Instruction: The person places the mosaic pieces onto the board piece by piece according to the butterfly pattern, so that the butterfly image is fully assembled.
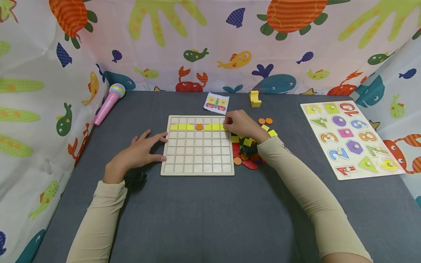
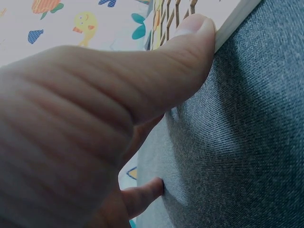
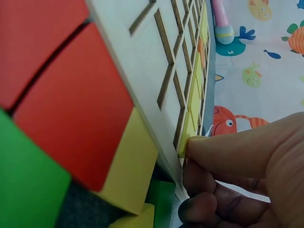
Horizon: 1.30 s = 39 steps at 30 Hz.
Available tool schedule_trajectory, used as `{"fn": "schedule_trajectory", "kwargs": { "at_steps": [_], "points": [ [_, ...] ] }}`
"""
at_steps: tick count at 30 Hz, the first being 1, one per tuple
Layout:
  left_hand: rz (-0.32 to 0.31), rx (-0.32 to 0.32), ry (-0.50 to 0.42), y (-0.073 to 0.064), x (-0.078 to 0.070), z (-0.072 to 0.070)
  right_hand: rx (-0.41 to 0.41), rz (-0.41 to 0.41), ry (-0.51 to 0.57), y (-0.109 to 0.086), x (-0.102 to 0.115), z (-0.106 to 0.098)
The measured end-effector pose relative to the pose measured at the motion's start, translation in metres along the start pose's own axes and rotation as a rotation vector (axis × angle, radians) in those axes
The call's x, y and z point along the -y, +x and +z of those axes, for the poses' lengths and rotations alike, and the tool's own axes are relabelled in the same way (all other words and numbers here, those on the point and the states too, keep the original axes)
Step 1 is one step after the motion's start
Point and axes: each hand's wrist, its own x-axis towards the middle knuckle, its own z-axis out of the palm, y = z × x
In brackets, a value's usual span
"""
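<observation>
On the dark tabletop [image 1: 210, 219], the pale grid board [image 1: 195, 150] lies flat between the two hands, and the filling of it looks to be at an early stage. One row is nearly laid, the second from the top: yellow pieces run along it from the left end, with an orange disc [image 1: 198, 127] at the middle and more yellow beyond it. At the right end of that row, the right hand [image 1: 241, 126] pinches a yellow piece [image 3: 184, 148] between thumb and fingers; the right wrist view shows it by the board's edge, though whether it sits fully down cannot be told. The left hand [image 1: 139, 149] has its fingers spread, thumb and index touching the board's left edge, holding no piece. What is left is most of the grid: the top row shows bare cells, and so do all the rows below the yellow one. Plenty of loose pieces [image 1: 236, 146], red, yellow, green and orange among them, lie heaped beside the board's right edge, partly under the right wrist. Just beyond the far edge lies a small card [image 1: 216, 103] printed with a coloured pattern, much of it unmatched on the board.
</observation>
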Motion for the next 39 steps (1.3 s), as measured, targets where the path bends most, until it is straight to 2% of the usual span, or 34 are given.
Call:
{"fn": "schedule_trajectory", "kwargs": {
  "at_steps": [11, 25, 31, 39],
  "points": [
    [-0.003, -0.003, 0.0, 0.0, -0.001, 0.0, 0.006, -0.039, 0.019, -0.014, -0.007, -0.007],
    [0.012, -0.007, 0.005, 0.001, 0.002, 0.002, -0.048, 0.072, 0.009, -0.038, -0.035, -0.03],
    [0.005, -0.005, 0.006, 0.0, 0.002, 0.002, 0.004, 0.108, 0.046, -0.047, -0.039, -0.031],
    [0.014, -0.006, 0.003, 0.001, 0.002, 0.002, 0.123, 0.087, 0.049, -0.051, -0.039, -0.03]
  ]
}}
